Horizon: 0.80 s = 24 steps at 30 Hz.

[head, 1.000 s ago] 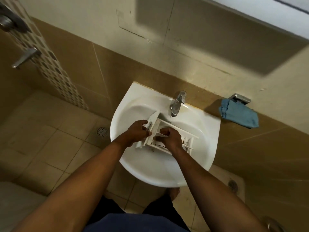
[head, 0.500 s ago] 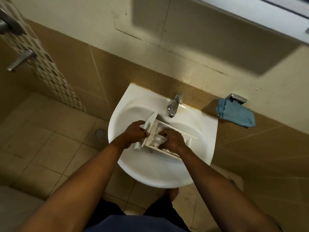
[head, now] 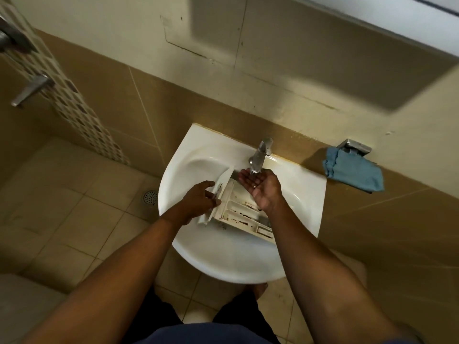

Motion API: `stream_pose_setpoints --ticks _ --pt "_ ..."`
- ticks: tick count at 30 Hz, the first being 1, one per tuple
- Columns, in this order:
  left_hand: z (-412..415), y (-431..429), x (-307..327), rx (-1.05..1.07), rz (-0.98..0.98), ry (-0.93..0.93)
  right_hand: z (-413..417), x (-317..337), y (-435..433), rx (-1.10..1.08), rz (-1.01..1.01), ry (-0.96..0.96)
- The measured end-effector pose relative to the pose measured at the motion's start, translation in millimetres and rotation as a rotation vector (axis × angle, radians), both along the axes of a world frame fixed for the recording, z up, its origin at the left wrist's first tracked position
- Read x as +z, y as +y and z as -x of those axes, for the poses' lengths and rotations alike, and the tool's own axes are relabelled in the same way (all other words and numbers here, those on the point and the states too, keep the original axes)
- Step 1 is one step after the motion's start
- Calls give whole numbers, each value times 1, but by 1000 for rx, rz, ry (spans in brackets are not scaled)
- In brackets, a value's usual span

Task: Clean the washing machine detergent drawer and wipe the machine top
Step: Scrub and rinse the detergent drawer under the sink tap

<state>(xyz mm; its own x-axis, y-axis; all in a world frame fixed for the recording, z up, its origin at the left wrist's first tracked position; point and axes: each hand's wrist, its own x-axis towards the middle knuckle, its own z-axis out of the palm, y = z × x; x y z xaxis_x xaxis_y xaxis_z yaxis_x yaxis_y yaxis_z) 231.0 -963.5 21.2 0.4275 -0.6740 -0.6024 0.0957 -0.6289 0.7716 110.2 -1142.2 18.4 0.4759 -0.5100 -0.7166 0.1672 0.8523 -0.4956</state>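
**A:** Since half a second ago the right hand (head: 260,186) has come up off the drawer (head: 238,212) and now sits cupped, palm up, right under the tap (head: 259,155). Fingers loose, gripping nothing.

**B:** And the left hand (head: 201,201)?

**A:** It hasn't budged. It's clenched on the drawer's front panel, at the left end, keeping the drawer propped inside the sink (head: 203,264). Only the head view to go on, but that much is clear.

**B:** How does the drawer look?

**A:** Dirty. Brown residue lines the compartment walls. I'd judge the cleaning is in its early part, and the machine top isn't in view at all.

**B:** Is water running?

**A:** I can't tell. No stream shows up.

**B:** What could go wrong?

**A:** One hand holds a wet, tilted drawer by its end. If that grip slips, it could knock against the basin. A strong flow hitting the angled compartments could also splash over the rim onto the floor (head: 62,207).

**B:** Anything else around?

**A:** A blue cloth (head: 352,173) hangs from a holder (head: 355,146) on the wall, right of the sink, well apart from both hands. A floor drain (head: 150,197) lies left of the basin.

**B:** Anything in the way?

**A:** The right forearm crosses the drawer's right end and hides it. The tap spout hangs close above the drawer's far edge.
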Motion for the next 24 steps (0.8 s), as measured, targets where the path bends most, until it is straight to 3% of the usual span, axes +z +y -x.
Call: stream_pose_setpoints --ticks 12,18,24 --pt "-1 1 3 -31 -25 -25 -3 -3 -15 29 -34 -53" --pt "-2 5 4 -48 -6 -25 17 7 8 318 128 184" --pt "-1 7 2 -38 11 -20 31 24 72 538 343 293"
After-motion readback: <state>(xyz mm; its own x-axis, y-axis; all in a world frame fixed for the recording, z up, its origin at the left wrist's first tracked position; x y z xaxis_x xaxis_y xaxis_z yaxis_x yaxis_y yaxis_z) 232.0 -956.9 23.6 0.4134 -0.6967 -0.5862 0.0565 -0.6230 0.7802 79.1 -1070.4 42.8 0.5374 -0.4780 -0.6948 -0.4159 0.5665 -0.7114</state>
